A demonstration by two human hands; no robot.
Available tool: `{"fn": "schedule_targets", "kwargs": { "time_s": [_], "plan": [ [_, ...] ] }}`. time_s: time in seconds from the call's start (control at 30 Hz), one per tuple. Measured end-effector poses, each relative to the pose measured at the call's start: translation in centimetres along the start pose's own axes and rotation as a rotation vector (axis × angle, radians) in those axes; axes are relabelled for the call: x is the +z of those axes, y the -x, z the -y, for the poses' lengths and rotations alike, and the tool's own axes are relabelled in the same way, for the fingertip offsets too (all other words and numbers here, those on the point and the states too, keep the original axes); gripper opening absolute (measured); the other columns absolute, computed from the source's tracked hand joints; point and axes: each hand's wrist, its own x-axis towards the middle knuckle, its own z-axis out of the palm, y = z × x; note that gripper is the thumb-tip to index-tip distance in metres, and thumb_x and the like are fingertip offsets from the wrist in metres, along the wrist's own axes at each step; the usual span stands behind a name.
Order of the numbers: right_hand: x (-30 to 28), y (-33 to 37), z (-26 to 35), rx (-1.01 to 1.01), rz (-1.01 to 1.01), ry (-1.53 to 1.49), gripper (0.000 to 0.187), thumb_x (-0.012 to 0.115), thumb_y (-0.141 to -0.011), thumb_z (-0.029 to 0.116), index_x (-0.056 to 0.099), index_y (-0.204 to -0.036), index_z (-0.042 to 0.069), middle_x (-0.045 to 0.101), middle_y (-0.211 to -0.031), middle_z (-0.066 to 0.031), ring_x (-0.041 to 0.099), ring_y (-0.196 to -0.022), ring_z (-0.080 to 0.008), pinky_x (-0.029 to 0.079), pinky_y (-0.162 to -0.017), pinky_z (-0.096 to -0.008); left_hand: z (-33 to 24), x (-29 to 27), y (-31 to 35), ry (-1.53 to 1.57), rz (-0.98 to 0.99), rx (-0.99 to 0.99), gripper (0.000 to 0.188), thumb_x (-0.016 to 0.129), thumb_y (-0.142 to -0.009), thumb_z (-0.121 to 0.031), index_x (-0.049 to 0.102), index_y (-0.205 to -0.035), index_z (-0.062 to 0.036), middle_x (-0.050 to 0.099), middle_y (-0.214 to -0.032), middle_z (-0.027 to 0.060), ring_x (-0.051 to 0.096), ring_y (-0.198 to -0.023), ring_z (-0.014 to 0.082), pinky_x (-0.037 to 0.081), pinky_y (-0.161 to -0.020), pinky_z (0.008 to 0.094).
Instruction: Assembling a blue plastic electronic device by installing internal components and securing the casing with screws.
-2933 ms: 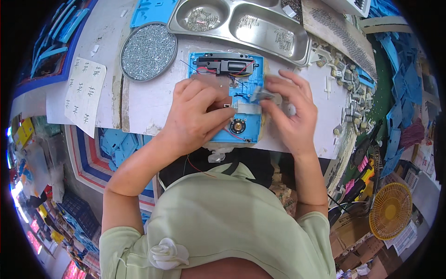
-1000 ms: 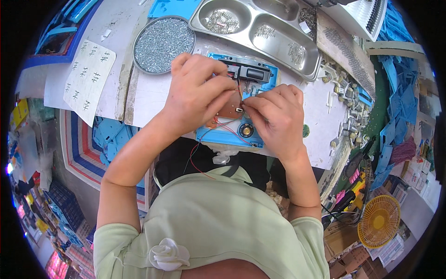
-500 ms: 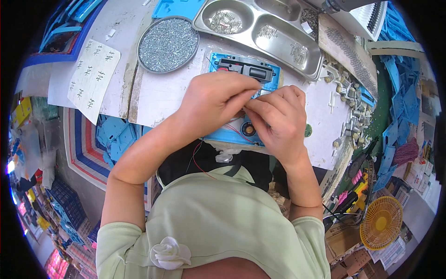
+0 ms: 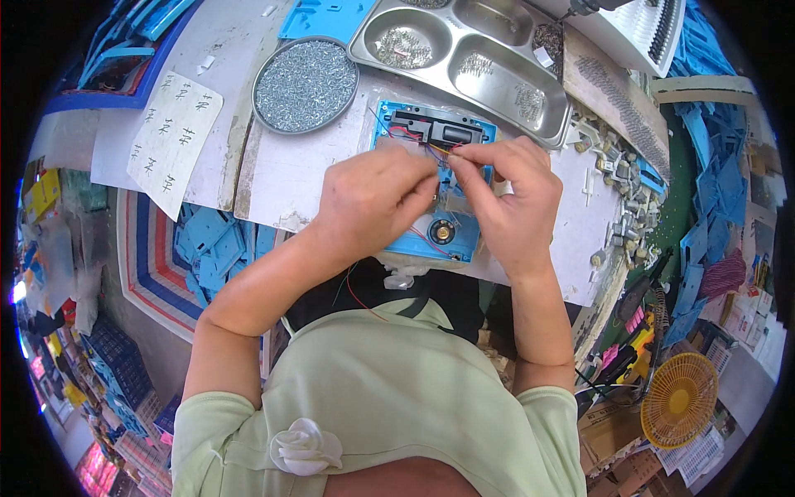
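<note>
On the table before me lies a blue plastic housing (image 4: 411, 243), with a black module (image 4: 435, 128) at its far end and a small round speaker (image 4: 441, 231) at its near end. Over its left side, my left hand (image 4: 373, 195) is closed, the fingers curled; what they hold is hidden. My right hand (image 4: 517, 195) pinches thin coloured wires (image 4: 439, 150) between thumb and forefinger, just nearer than the black module. A red wire (image 4: 427, 240) runs beside the speaker under my left hand.
A round dish of small screws (image 4: 305, 86) stands left of the housing. Behind it sits a steel compartment tray (image 4: 443, 62) with small metal parts. Loose small metal parts (image 4: 617, 178) lie along the right edge. A marked paper sheet (image 4: 174, 141) lies at left.
My hands have parted: the right moved slightly away and up toward the black module, the left slightly left. Coloured wires and more of the housing's middle now show between them.
</note>
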Motion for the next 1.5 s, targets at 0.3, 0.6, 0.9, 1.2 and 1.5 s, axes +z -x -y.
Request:
{"fn": "schedule_targets", "kwargs": {
  "time_s": [0.3,0.6,0.9,1.2,1.5],
  "plan": [
    [0.5,-0.2,1.1,-0.113,-0.061,0.099,0.011,0.083,-0.077,0.003,0.077,-0.086,0.006,0.070,-0.075,-0.0038,0.055,-0.067,-0.0185,0.043,-0.075,-0.0318,1.0,1.5,-1.6,0.108,0.055,-0.071,0.016,0.074,-0.080,-0.002,0.071,-0.096,-0.0024,0.067,-0.080,0.0117,0.066,-0.067,0.0261,0.053,-0.060,0.0345],
    [0.3,0.0,-0.1,0.145,0.013,-0.070,0.010,0.081,-0.080,0.002,0.078,-0.090,0.004,0.072,-0.079,-0.0028,0.057,-0.069,-0.0112,0.044,-0.067,-0.0271,1.4,0.7,-1.8,-0.022,0.155,-0.021,0.011,0.072,-0.085,-0.009,0.071,-0.095,-0.0042,0.068,-0.083,0.0116,0.067,-0.073,0.0332,0.054,-0.064,0.0415],
    [0.3,0.8,-1.2,0.416,0.033,-0.320,0.007,0.078,-0.086,-0.001,0.077,-0.092,-0.003,0.071,-0.080,-0.0010,0.058,-0.071,-0.0045,0.046,-0.065,-0.0210,1.9,-0.3,-1.5,-0.092,0.213,0.126,0.016,0.074,-0.086,-0.012,0.070,-0.101,-0.0076,0.061,-0.080,0.0071,0.066,-0.072,0.0270,0.053,-0.062,0.0387],
    [-0.6,0.1,-1.0,0.511,0.197,-0.276,0.009,0.078,-0.086,0.004,0.077,-0.091,-0.004,0.071,-0.077,-0.0011,0.059,-0.069,-0.0045,0.047,-0.065,-0.0218,2.5,0.5,-2.0,-0.161,0.223,0.234,0.017,0.076,-0.082,-0.018,0.063,-0.087,-0.0074,0.055,-0.079,0.0060,0.064,-0.070,0.0259,0.052,-0.059,0.0370],
    [-1.3,-0.3,-1.4,0.422,0.130,-0.159,0.008,0.079,-0.084,0.003,0.077,-0.090,-0.002,0.071,-0.078,-0.0017,0.055,-0.068,-0.0058,0.044,-0.063,-0.0233,3.6,-1.1,-2.0,-0.085,0.243,0.322,0.036,0.080,-0.074,-0.016,0.070,-0.107,-0.0072,0.062,-0.085,0.0031,0.067,-0.077,0.0216,0.054,-0.062,0.0357]
  ]
}}
